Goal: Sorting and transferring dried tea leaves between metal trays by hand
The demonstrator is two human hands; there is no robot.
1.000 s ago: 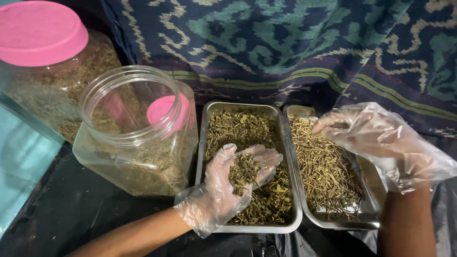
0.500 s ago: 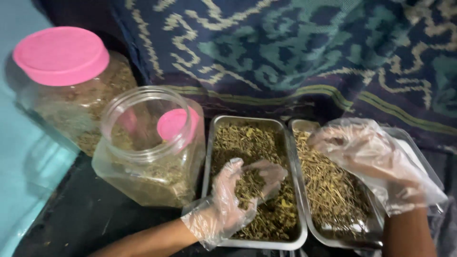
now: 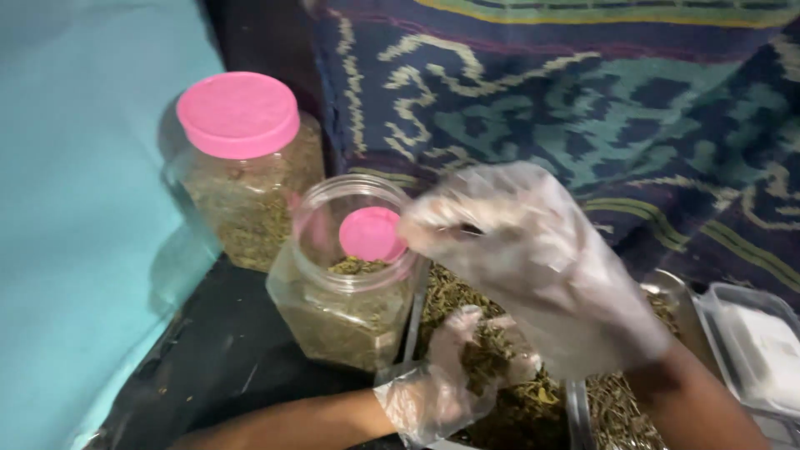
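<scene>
1. Head camera: the right hand (image 3: 533,258), in a clear plastic glove, hovers at the mouth of the open jar (image 3: 350,283), its fingers bunched together; whether they pinch anything I cannot tell.
2. Left hand (image 3: 462,367), also gloved, lies in the metal tray (image 3: 414,321) with its fingers curled loosely around dried herbs (image 3: 533,400).
3. Open jar, partly filled, touches the tray's left edge.
4. Closed jar (image 3: 246,167) with a pink lid (image 3: 238,112) stands just behind it on the black sheet (image 3: 217,367).
</scene>
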